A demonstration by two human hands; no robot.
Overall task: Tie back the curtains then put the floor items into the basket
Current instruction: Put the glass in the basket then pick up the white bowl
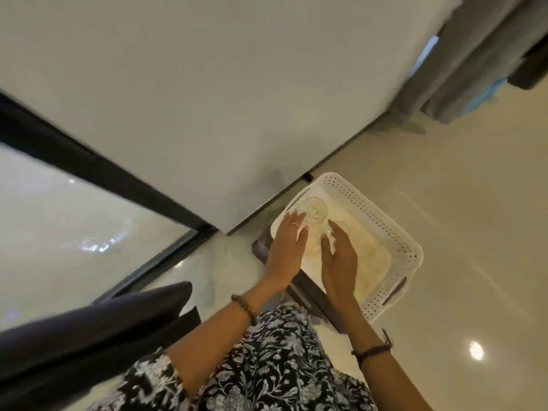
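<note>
Both hands are down in the white perforated basket [394,232], which sits on a low dark stand [302,287] at the foot of the wall, on the glossy floor [459,203]. The left hand [286,250] lies with its fingers stretched along the near edge of a clear, ribbed round piece [314,210] — glass or plastic, too blurred to say — and the right hand [339,262] reaches in beside it, fingers slack around something pale and crumpled [332,243] at the fingertips. Neither grip looks closed: the left is flat and spread; the right is loosely curled, and I cannot tell whether it is holding that pale scrap or only touching it. Soft cream-coloured contents [364,253] cover the basket's bottom beyond the hands.

As to progress, my reading is that the second half of the task is well under way — things are already in the basket and are being settled there. The visible floor around the stand shows nothing loose, though much of the room is out of view. The grey curtains [474,60] at upper right hang bunched in a narrow column, which suggests they are gathered back, but no tie can be made out, so that step cannot be confirmed.
</note>
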